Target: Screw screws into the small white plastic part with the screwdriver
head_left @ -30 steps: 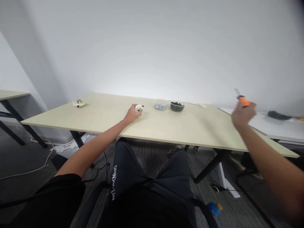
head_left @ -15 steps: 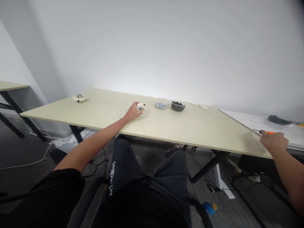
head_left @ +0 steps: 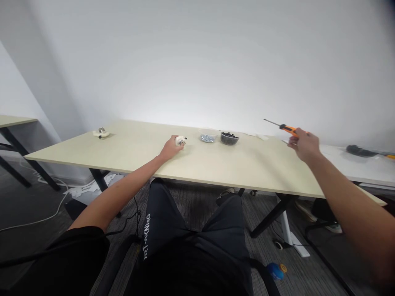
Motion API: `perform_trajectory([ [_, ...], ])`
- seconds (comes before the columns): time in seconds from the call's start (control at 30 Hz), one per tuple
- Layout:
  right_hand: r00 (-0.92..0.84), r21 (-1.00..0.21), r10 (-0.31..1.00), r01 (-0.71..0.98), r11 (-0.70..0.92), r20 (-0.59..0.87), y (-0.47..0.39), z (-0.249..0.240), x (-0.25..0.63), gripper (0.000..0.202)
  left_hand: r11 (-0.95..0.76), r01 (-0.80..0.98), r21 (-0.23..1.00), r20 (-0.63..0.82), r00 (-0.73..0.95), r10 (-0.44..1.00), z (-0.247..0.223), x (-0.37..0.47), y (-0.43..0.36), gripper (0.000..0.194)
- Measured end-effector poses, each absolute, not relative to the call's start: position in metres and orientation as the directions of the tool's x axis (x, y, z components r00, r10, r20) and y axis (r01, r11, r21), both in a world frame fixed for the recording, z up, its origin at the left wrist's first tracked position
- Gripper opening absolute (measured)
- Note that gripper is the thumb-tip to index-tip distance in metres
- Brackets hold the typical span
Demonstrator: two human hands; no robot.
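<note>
My left hand (head_left: 171,148) is closed around a small cream-white part (head_left: 180,141) with metal and black bits on it, held at the table near its middle. My right hand (head_left: 305,145) grips a screwdriver (head_left: 289,129) by its orange and black handle, raised above the right side of the table. The blade points left and slightly up, away from everything else. Right of the left hand stand a clear bowl of small silvery pieces (head_left: 207,138) and a clear bowl of black pieces (head_left: 229,139). A similar cream-white part (head_left: 101,132) lies at the table's far left.
The pale table (head_left: 197,164) backs onto a white wall. A white surface (head_left: 336,158) adjoins it on the right, bearing a dark bundled object (head_left: 361,151). A blue bottle (head_left: 275,271) lies on the floor. Another table (head_left: 17,120) stands at left.
My right hand has lifted the screwdriver from the table's right end and swung it up and leftward. The left hand keeps its hold on the cream-white part with hardly any movement.
</note>
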State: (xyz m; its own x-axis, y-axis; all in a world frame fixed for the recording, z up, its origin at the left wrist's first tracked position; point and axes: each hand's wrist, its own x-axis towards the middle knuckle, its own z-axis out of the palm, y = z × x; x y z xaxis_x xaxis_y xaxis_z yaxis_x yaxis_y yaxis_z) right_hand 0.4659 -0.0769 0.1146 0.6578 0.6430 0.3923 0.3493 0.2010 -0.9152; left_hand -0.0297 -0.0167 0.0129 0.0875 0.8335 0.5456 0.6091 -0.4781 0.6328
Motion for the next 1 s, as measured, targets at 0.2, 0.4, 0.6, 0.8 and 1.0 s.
perform_trajectory([
  [0.2, 0.394, -0.898, 0.856, -0.142, 0.416, 0.334, -0.083, 0.116, 0.372, 0.008, -0.415, 0.591, 0.692, 0.511, 0.006, 0.86, 0.008, -0.033, -0.008, 0.044],
  [0.4, 0.099, -0.908, 0.938, -0.237, 0.347, 0.332, -0.084, 0.096, 0.304, 0.015, -0.306, 0.375, 0.875, 0.389, -0.169, 0.906, 0.002, -0.037, 0.009, 0.064],
  [0.6, -0.095, -0.965, 0.969, -0.155, 0.213, 0.229, -0.07, 0.042, 0.254, 0.018, -0.318, 0.148, 0.936, 0.342, -0.189, 0.92, 0.0, -0.038, 0.018, 0.062],
  [0.8, -0.102, -0.908, 0.951, 0.285, 0.309, 0.291, -0.072, 0.014, 0.242, 0.023, -0.308, 0.305, 0.901, 0.385, -0.233, 0.893, 0.002, -0.041, 0.015, 0.047],
  [1.0, -0.071, -0.79, 0.939, 0.521, 0.323, 0.336, -0.08, 0.006, 0.246, 0.022, -0.343, 0.279, 0.897, 0.411, -0.234, 0.881, 0.002, -0.038, 0.012, 0.083],
])
